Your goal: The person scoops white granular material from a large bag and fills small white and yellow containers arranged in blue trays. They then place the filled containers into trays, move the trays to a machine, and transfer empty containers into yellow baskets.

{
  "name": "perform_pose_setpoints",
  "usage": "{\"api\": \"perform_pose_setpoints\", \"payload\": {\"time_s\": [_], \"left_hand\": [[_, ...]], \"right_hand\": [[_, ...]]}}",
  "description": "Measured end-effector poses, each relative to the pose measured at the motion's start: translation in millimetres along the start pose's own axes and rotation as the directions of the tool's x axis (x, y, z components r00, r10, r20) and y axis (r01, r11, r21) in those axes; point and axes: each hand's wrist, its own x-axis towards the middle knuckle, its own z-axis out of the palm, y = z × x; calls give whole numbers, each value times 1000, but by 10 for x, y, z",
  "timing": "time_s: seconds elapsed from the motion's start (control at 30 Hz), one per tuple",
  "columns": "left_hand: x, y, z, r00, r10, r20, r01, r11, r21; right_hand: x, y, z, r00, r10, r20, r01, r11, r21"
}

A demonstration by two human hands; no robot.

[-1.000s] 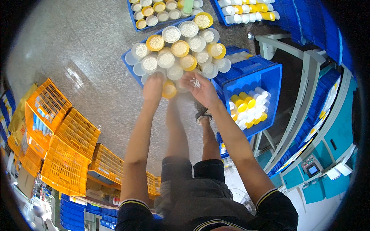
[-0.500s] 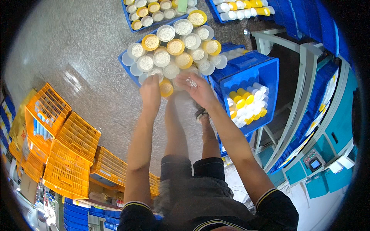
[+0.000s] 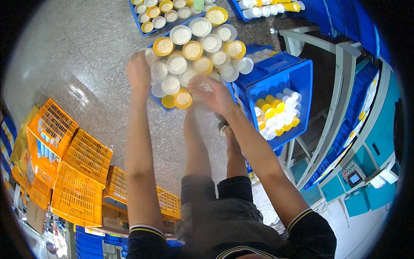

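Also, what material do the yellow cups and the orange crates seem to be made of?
Yellow cups: probably plastic, smooth; the thin, evenly coloured rims suggest it, but gloss is unclear.
Orange crates: likely rigid moulded plastic, smooth-looking, judging by regular lattice walls.

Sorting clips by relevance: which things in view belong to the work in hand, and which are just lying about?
In use:
white pellets on the right grip's palm
pellet-filled cups, left grip beside the leftmost
blue tray beneath them

Apparently just lying about:
orange crates
blue bin of white and yellow containers
teal cabinets
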Motion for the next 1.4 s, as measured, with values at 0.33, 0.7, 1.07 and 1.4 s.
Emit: {"api": "perform_pose_setpoints", "payload": {"time_s": [0.33,0.7,1.07,1.4], "left_hand": [[279,-53,195,973,-59,223,1,968,252],[123,-67,367,961,-154,231,105,972,211],[228,-143,444,943,-182,278,127,971,203],[-478,561,-447,993,27,-116,-52,973,-223]], "right_hand": [[-154,-56,-145,997,-75,20,75,997,11],[-99,-209,-189,984,-124,129,119,992,43],[-134,-203,-224,983,-139,124,130,988,79],[-10,-145,-2,975,-191,118,202,975,-97]]}}
